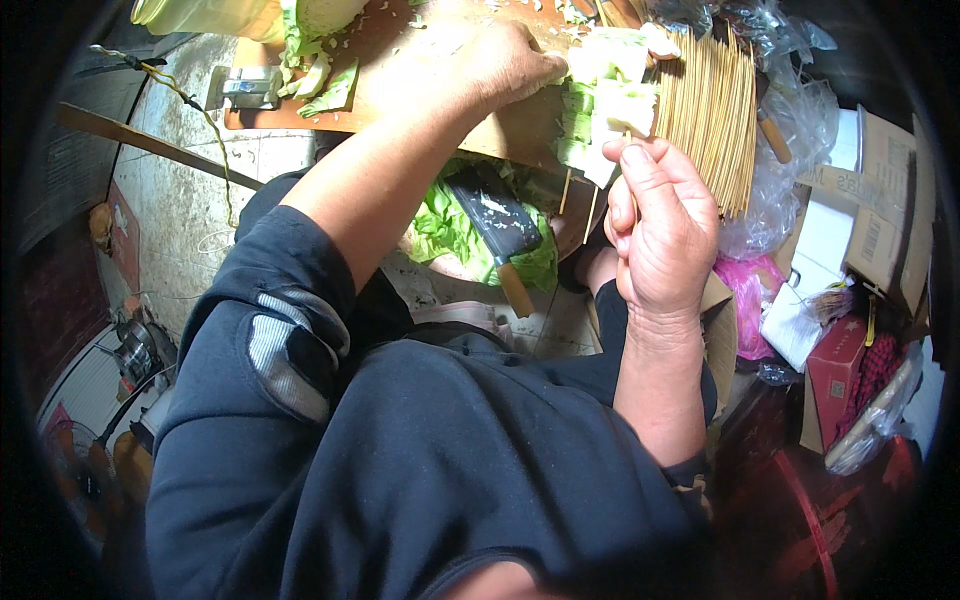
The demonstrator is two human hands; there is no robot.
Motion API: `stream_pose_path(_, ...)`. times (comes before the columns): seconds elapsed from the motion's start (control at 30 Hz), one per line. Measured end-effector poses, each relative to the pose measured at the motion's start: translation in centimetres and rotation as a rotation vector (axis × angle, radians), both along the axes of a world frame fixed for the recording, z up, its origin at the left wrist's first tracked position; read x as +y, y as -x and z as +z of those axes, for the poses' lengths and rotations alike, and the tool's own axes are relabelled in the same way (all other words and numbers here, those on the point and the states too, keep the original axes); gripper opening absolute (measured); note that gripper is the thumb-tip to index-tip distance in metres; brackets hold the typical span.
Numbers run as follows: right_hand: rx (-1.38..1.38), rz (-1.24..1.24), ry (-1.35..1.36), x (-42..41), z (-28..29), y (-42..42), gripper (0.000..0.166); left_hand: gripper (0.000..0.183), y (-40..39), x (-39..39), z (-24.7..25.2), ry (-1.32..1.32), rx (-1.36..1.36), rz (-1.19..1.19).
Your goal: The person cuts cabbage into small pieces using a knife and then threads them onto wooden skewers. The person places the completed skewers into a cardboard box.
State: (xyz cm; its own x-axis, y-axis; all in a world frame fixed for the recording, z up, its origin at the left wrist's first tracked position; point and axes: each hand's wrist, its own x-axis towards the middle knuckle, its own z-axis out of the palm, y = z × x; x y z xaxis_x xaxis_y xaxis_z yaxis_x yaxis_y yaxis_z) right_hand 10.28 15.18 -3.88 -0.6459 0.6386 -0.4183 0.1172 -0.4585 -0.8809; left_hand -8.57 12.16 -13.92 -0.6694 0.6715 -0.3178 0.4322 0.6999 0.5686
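Note:
Between thumb and fingers my right hand (664, 217) pinches a thin bamboo skewer (628, 138), with pale green cabbage pieces (630, 107) at its upper end. Beside it, more cabbage pieces (577, 124) lie at the right end of a wooden board (517, 139), and skewer ends stick out over its near edge. My left hand (506, 64) is over the board, fingertips close to these pieces; whether it grips one is hidden. A large bundle of bamboo skewers (705, 120) lies just right of the cabbage.
Below the board, a cleaver (495, 217) rests on loose green leaves (442, 225), its wooden handle towards me. A cabbage (330, 15) sits at the board's far left, near a metal clasp (244, 88). Plastic bags (780, 172) and a cardboard box (881, 202) crowd the right.

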Motion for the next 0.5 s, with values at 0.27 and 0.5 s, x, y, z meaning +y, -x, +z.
stream_pose_path(0.27,-0.025,0.156,0.021,-1.0,-0.3,0.3,0.01,0.015,3.5,-1.7,0.1,-0.896,-1.048,0.457)
stream_pose_path(0.5,-0.055,0.24,-0.026,-2.4,-0.2,1.2,0.013,0.012,4.4,-5.4,4.3,-1.074,-1.094,0.363)
